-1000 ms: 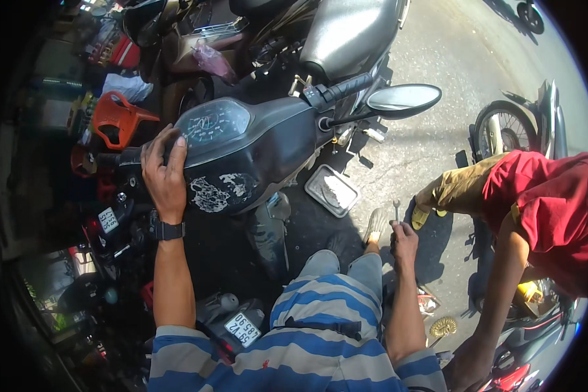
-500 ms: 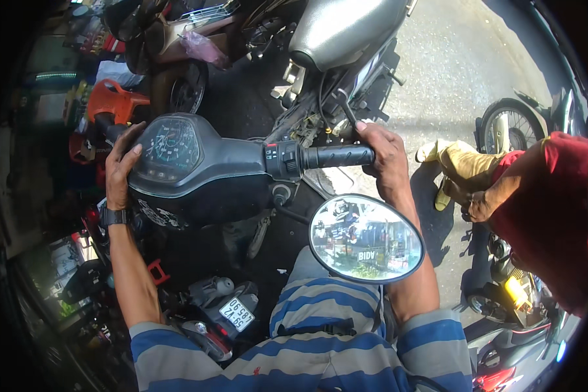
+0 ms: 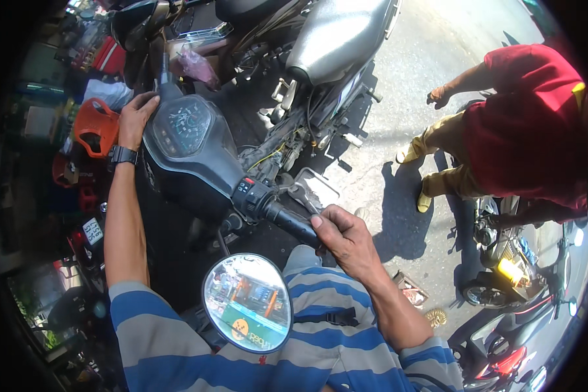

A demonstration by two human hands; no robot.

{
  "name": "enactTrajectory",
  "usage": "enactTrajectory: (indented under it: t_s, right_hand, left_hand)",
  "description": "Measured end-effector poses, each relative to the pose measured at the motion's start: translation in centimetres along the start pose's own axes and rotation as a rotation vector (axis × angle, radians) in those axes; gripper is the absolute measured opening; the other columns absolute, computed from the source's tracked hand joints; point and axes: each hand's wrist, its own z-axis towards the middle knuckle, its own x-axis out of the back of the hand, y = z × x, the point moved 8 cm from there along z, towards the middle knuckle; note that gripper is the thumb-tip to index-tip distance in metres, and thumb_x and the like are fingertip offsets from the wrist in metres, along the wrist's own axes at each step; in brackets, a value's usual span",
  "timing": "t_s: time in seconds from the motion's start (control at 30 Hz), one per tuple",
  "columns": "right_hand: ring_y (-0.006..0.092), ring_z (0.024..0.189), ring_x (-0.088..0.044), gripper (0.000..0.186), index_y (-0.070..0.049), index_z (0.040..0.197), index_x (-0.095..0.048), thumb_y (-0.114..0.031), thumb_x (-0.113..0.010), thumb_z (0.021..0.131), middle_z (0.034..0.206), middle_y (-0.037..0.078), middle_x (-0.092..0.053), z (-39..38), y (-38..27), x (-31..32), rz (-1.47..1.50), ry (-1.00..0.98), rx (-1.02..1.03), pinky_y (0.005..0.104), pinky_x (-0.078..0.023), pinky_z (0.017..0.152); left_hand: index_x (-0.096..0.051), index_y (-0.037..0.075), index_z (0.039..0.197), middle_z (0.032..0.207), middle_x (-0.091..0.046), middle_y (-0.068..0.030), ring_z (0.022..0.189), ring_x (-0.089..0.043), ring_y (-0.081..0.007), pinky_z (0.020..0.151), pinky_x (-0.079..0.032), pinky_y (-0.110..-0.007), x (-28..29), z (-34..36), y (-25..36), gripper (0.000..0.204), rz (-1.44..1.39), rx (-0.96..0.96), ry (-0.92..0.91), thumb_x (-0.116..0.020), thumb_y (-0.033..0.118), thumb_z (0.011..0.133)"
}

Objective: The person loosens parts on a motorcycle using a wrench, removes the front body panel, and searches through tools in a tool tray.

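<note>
A scooter's dark handlebar (image 3: pixel 209 157), with its round-cornered instrument panel (image 3: pixel 188 125), lies slantwise in front of me. My left hand (image 3: pixel 136 121) holds the left side of the handlebar cover, its fingers curled over the edge beside the panel. At the other end, my right hand (image 3: pixel 347 240) is closed on a metal wrench (image 3: pixel 300 195) and rests against the outer end of the black rubber grip (image 3: pixel 289 222). The wrench's jaw points away from me, above the grip. A round mirror (image 3: pixel 247 302) on its stalk stands close to my striped shirt.
Ahead stands a parked motorcycle with a silver-grey seat (image 3: pixel 336 42). To the right a person in a red shirt (image 3: pixel 526 124) stands on the sunlit pavement, near more motorbikes (image 3: pixel 503 268). An orange plastic chair (image 3: pixel 97 127) and several scooters crowd the left side.
The handlebar has swung, its right end coming back toward me with the mirror. My right hand moved back with the wrench. The person in red now stands more upright, one arm extended.
</note>
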Motion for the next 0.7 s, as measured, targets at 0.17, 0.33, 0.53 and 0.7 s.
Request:
enactTrajectory:
  t_s: [0.17, 0.33, 0.53, 0.7]
  right_hand:
    - [0.0073, 0.064, -0.056, 0.036, -0.001, 0.096, -0.066, -0.036, -0.062, 0.101, 0.069, 0.001, -0.060, -5.0, -0.4, -9.1, -0.110, -0.258, 0.025, 0.0245, -0.046, 0.060]
    - [0.0077, 0.066, -0.057, 0.038, 0.000, 0.099, -0.066, -0.038, -0.060, 0.102, 0.069, 0.003, -0.061, -4.4, 3.8, -8.8, -0.185, -0.221, 0.041, 0.0262, -0.046, 0.061]
    - [0.0143, 0.070, -0.058, 0.028, 0.001, 0.104, -0.068, -0.025, -0.058, 0.099, 0.075, 0.008, -0.067, 2.2, 11.5, 4.3, -0.488, -0.031, -0.187, 0.0330, -0.048, 0.065]
    - [0.0224, 0.073, -0.064, 0.029, 0.002, 0.100, -0.069, -0.026, -0.059, 0.097, 0.080, 0.013, -0.070, 13.8, 17.8, 21.5, -0.567, -0.084, -0.501, 0.0374, -0.049, 0.068]
  left_hand:
    - [-0.069, -0.004, 0.117, 0.104, -0.071, -0.0080, 0.094, -0.063, -0.0118, 0.083, -0.049, -0.026, 4.7, -2.6, -3.9, 0.044, -0.116, -0.017, 0.178, -0.063, 0.036, 0.099]
    - [-0.067, -0.006, 0.116, 0.107, -0.071, -0.0112, 0.098, -0.063, -0.0182, 0.091, -0.046, -0.031, 4.3, -5.6, -6.6, 0.052, -0.109, 0.029, 0.166, -0.060, 0.044, 0.100]
    - [-0.064, -0.006, 0.119, 0.107, -0.070, -0.0140, 0.094, -0.064, -0.0195, 0.089, -0.048, -0.033, -0.6, -14.6, -17.8, 0.037, 0.005, 0.203, 0.567, -0.056, 0.026, 0.102]
    - [-0.066, 0.009, 0.104, 0.082, -0.065, -0.0016, 0.068, -0.059, -0.0109, 0.062, -0.050, -0.032, -25.9, -29.0, -25.0, 0.025, 0.045, 0.939, 0.110, -0.063, 0.032, 0.097]
